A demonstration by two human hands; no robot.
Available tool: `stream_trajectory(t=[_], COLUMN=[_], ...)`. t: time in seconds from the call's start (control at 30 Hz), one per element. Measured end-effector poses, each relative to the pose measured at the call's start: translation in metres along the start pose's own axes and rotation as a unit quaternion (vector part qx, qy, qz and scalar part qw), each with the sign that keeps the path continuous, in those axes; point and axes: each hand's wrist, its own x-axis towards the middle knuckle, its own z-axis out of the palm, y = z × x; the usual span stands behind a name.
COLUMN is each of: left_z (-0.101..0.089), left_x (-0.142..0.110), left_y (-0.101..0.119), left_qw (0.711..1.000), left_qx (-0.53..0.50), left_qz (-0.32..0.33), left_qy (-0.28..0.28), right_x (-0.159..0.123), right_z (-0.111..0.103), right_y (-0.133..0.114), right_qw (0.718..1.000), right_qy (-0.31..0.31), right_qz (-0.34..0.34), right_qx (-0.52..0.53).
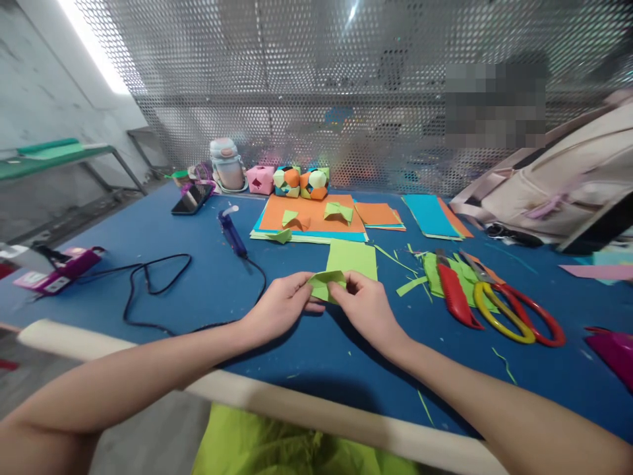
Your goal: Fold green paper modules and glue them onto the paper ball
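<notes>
Folded green paper: where, and held how?

Centre of frame, over the table; left grip and right grip both pinch it.

What could go wrong?

Uneven pull might tear it or skew the fold. A snagged cord could drag the glue gun, left of centre.

What can't you see?

Its ends under the grip, plus its underside. Bag, upper right, is cut off; behind the mesh, top, it's all blur.

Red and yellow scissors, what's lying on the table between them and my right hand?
The head view shows the red cutter and some green paper scraps between the scissors and your right hand.
</notes>
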Motion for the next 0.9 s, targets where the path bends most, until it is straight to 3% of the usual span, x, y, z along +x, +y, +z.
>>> stream_trajectory(t=[0.23,0.4,0.57,0.9], left_z=[-0.004,-0.008,-0.008,-0.011], left_x=[-0.003,-0.004,-0.003,0.0], left_y=[0.008,0.012,0.01,0.005], left_qw=[0.991,0.981,0.996,0.999], left_qx=[-0.105,-0.157,-0.064,0.036], left_qz=[-0.058,-0.094,-0.059,-0.029], left_qy=[-0.067,-0.065,-0.01,-0.011], right_x=[0.002,0.003,0.004,0.001], right_z=[-0.002,-0.004,-0.004,-0.004], right_y=[-0.001,0.0,0.001,-0.002], right_qw=[1.0,1.0,1.0,1.0], right_qy=[0.005,0.008,0.011,-0.007], right_qz=[0.003,0.007,0.001,0.0], right_qx=[-0.003,-0.011,-0.012,-0.011])
